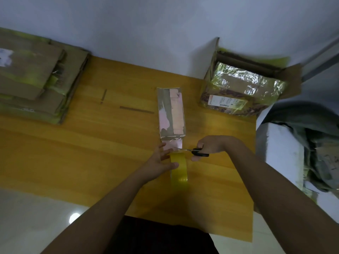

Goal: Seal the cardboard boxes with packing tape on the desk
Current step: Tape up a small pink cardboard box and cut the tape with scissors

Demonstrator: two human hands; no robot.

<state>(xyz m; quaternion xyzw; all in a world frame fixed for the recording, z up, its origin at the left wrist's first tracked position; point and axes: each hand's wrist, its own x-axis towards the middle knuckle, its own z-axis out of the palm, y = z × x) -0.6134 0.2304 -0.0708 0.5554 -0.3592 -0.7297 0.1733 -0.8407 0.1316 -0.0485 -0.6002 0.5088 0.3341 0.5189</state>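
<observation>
A narrow cardboard box [171, 112] with pink patches lies in the middle of the yellow wooden desk [91, 147]. A strip of clear tape runs from its near end down to a yellow tape roll [180, 173]. My left hand [160, 164] holds the roll from the left, thumb across its front and fingers spread. My right hand [211, 146] grips black-handled scissors [194, 150]. Their blades point left and sit at the tape strip between the box and the roll.
A stack of flattened cardboard boxes [33, 77] lies at the far left. At the far right stands an open box [244, 85] holding a package wrapped in tape. Two thin cardboard strips [136, 109] lie mid-desk. A white block with clutter stands right of the desk.
</observation>
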